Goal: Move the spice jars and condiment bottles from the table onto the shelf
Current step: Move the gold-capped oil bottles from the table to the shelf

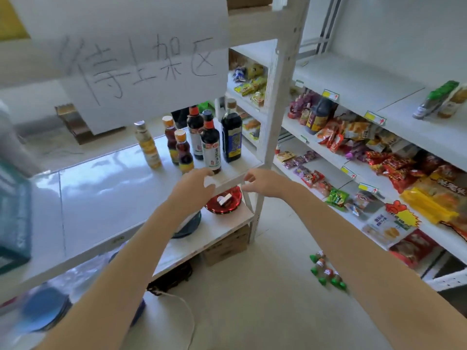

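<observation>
Both hands are being held at the table edge, the left hand and right hand loosely spread, nothing gripped. Six bottles are being kept upright just beyond them.

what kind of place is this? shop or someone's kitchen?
Most likely a small shop or its stockroom. White store shelves carry price tags along their edges, snack packets fill the rows, and sauce bottles wait on a table under a handwritten sign.
</observation>
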